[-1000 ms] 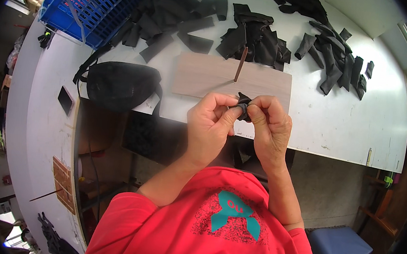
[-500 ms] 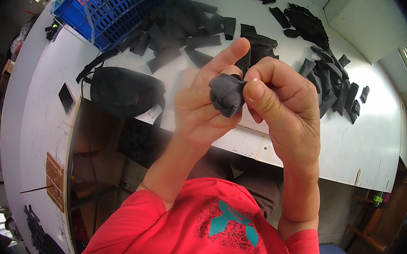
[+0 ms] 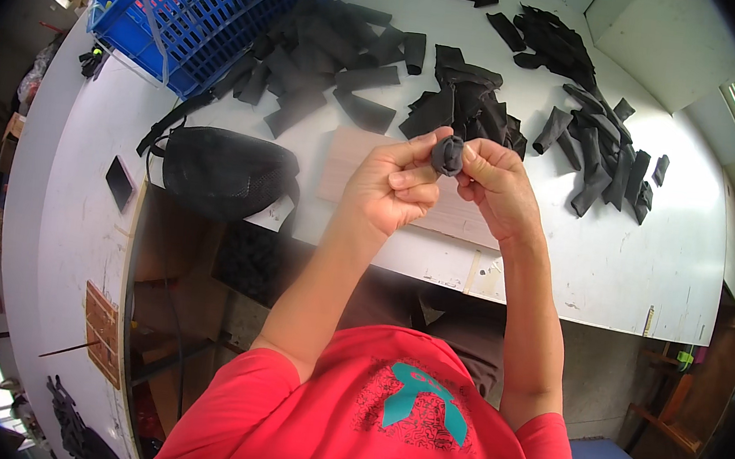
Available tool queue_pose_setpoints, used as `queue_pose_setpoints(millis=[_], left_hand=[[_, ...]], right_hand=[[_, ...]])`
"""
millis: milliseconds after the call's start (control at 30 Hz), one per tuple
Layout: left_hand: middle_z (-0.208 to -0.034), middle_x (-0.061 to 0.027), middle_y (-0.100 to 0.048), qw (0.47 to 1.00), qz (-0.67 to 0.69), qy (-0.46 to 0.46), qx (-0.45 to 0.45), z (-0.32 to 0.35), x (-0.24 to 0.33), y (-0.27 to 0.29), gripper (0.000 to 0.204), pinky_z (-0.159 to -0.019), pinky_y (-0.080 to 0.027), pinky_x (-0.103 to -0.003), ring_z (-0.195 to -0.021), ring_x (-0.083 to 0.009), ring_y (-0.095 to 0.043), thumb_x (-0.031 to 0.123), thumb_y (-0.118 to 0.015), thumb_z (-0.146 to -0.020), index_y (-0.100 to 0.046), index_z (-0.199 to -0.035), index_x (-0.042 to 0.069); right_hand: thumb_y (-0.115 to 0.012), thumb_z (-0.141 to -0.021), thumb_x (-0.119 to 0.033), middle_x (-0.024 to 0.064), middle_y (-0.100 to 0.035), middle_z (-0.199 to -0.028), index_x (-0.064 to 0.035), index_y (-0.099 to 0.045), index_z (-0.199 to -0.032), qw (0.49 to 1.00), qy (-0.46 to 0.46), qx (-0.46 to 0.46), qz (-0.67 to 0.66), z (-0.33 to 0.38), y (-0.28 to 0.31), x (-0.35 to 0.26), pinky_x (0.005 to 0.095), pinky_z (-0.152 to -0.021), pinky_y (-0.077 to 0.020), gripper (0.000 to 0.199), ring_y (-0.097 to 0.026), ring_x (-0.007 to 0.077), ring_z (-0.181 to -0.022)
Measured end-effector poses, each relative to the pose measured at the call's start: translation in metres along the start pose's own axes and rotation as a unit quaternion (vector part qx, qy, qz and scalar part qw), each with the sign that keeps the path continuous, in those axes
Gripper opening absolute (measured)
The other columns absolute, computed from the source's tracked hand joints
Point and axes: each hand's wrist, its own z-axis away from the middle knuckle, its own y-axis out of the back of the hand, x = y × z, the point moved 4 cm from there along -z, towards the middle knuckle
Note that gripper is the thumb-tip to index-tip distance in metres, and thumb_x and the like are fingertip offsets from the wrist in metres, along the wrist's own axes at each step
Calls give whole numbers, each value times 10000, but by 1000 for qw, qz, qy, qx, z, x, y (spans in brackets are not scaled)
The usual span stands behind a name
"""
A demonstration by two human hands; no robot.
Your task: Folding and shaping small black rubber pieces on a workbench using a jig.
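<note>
Item in hand: small dark rubbery sleeve, bunched into a roll (image 3: 447, 154), held up above the worktop between both hands, well clear of the piles.
Left hand: left hand (image 3: 389, 187) closed on the roll's left side, thumb and forefinger pinching it, other fingers curled in.
Right hand: right hand (image 3: 496, 182) closed on the roll's right side, fingertips pressed to it, touching the left hand's thumb.
Step as I read it: rolling or turning the sleeve over on itself; I judge it about midway, since the piece is bunched, not flat.
How I would do it well: keep both pinches close to the rolled edge, work round evenly with small thumb pushes, keep the piece over the worktop in case it slips.
Risk: uneven pull may twist the piece or let it spring back.
Worktop: white curved worktop (image 3: 648, 257), bearing a pale wooden board (image 3: 347, 161) under the hands.
Stock: flat black strips of like material (image 3: 339, 67) behind the board, more (image 3: 596, 154) to the right.
Nearby: blue plastic lattice crate (image 3: 212, 2) at far left; black mesh bag (image 3: 227, 172) at the worktop's near edge.
</note>
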Motion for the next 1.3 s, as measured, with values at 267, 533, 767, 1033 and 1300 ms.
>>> queue_pose_setpoints(millis=[267,533,767,1033,1300], left_hand=[[-661,-25,-555,988,-101,-61,100,-10,1,56,99,-341,-185,-165,-343,-36,-270,60,-549,-794,-535,-890,45],[-706,-12,-530,894,-386,-184,132,-2,1,46,196,-423,-326,-166,-500,-49,-427,125,-564,-808,-514,-967,23],[-860,-41,-564,621,-699,-355,2,13,4,-7,168,-659,-420,-201,-709,-102,-522,62,-567,-798,-567,-958,12],[-824,-6,-588,782,-490,-383,20,16,2,20,110,-722,-399,-209,-758,-77,-513,57,-577,-798,-587,-899,12],[-806,-21,-580,721,-637,-273,0,-5,2,-20,92,-670,-419,-245,-733,-106,-514,36,-656,-703,-614,-785,31]], right_hand=[[-538,-840,-207,-5,-496,-633,-68,-550,-723,992,-60,-32,-109,-6,6,57,209,-514,-356,182,-427,79,-560],[-529,-842,-222,-1,-517,-702,-62,-558,-781,994,-41,-55,-88,-6,7,60,220,-569,-390,173,-450,77,-639],[-558,-804,-270,40,-518,-705,-8,-559,-873,946,185,119,240,22,2,7,240,-580,-422,271,-497,120,-688],[-609,-740,-230,60,-549,-674,-47,-509,-675,736,240,89,626,17,-15,7,354,-522,-423,218,-555,235,-677],[-572,-774,-135,105,-553,-636,-25,-511,-694,823,354,81,436,21,-11,1,373,-498,-411,149,-548,285,-564]])
